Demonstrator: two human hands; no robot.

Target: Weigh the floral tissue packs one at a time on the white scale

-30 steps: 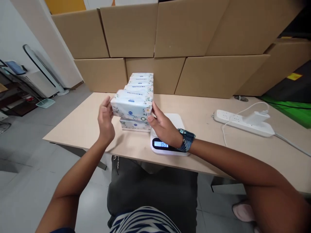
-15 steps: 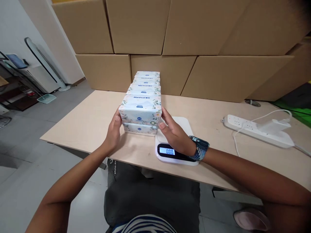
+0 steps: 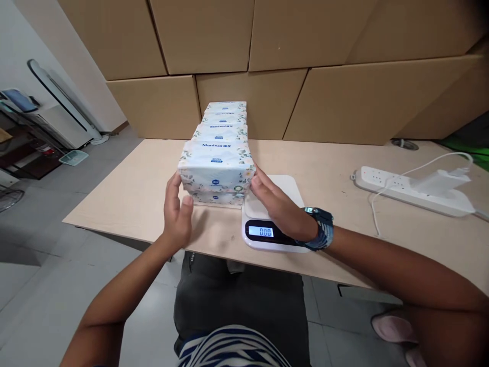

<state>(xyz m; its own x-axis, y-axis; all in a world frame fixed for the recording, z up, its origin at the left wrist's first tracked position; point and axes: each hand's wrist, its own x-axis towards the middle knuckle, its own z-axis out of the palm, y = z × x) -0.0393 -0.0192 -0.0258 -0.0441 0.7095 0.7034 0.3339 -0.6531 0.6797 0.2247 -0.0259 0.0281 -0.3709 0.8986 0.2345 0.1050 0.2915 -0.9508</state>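
Observation:
The front top pack of tissues (image 3: 216, 165), white with a floral print, is gripped between my two hands. My left hand (image 3: 178, 216) presses its left side, with the thumb held apart below the front corner. My right hand (image 3: 277, 204) lies along its right side, fingers extended and partly hidden behind it. Under this pack shows a lower tissue pack (image 3: 216, 198), and more packs (image 3: 225, 117) run back in a row. Beneath my right hand and wrist, a white kitchen scale (image 3: 292, 188) reads 0.00 on its lit display.
Large cardboard boxes (image 3: 244, 104) are stacked along the back of the wooden table (image 3: 126, 188). To the right lies a white power strip (image 3: 412, 191) with a plugged-in adapter and cable. A shelf (image 3: 23, 148) and a small basket (image 3: 74, 157) are on the floor side at left.
The front top pack has come slightly closer to me and looks larger, covering more of the pack below. My hands have moved with it, and the view has shifted a little.

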